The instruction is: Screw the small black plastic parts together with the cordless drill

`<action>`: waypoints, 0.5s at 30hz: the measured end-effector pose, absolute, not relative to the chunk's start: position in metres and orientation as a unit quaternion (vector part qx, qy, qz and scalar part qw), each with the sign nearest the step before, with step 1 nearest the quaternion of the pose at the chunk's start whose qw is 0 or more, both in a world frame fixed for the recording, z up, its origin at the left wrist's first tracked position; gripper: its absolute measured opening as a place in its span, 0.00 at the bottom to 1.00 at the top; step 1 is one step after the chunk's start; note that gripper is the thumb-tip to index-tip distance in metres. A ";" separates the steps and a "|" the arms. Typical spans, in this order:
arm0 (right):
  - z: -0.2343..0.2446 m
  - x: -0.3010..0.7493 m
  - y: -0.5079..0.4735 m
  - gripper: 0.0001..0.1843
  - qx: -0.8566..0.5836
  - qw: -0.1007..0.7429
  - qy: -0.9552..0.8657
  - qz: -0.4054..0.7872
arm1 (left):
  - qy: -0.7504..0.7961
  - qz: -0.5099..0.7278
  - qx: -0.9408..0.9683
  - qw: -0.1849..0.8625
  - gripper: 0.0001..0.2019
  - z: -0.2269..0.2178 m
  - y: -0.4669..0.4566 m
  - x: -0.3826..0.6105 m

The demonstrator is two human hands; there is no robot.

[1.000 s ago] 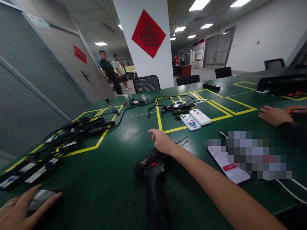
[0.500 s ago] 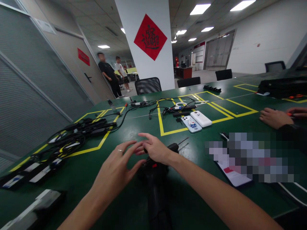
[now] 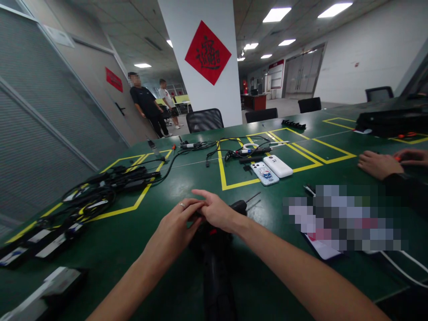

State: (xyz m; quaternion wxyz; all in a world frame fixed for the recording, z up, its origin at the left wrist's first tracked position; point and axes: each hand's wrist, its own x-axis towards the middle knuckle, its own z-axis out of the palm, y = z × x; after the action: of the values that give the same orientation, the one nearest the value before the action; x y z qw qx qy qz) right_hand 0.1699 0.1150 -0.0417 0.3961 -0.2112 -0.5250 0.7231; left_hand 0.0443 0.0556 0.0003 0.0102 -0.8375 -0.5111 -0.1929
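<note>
My left hand, with a ring on one finger, bends its fingers against the fingertips of my right hand. My right hand is closed apart from one finger stretched out to the left. Whatever lies between the two sets of fingertips is hidden. Directly beneath them is a black tool resembling a cordless drill, its thick handle towards me. A red spot shows on its body, and a thin rod sticks out past my right wrist. The hands cover the middle of this tool.
Black cables lie in a tangle on the left. Beyond my hands are a phone and a white power bank. A co-worker's hand rests at the right. A white and black object sits near left.
My left hand has moved right and closed in on my right hand's fingertips; its fingers were spread before. The drill-like tool stays beneath the hands. The whole view has shifted slightly.
</note>
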 end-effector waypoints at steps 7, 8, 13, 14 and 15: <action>-0.040 0.167 0.108 0.37 -0.218 0.390 -0.510 0.735 | -0.523 -0.205 -0.827 -0.025 0.16 0.003 0.051 0.041; -0.039 0.166 0.107 0.37 -0.214 0.386 -0.503 0.743 | -0.527 -0.208 -0.824 -0.021 0.16 0.004 0.051 0.040; -0.036 0.167 0.108 0.32 -0.253 0.444 -0.572 0.641 | -0.586 -0.197 -0.786 0.025 0.14 0.008 0.040 0.002; -0.036 0.170 0.109 0.29 -0.271 0.476 -0.610 0.573 | -0.607 -0.190 -0.771 0.033 0.14 0.009 0.035 -0.014; -0.037 0.173 0.110 0.26 -0.290 0.506 -0.645 0.494 | -0.629 -0.180 -0.755 0.044 0.15 0.010 0.029 -0.032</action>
State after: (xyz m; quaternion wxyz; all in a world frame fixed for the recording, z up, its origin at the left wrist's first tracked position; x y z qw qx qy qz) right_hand 0.1734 0.1103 -0.0368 0.5061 -0.2899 -0.6451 0.4936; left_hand -0.0319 0.0287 0.0096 0.0441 -0.7547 -0.6294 -0.1796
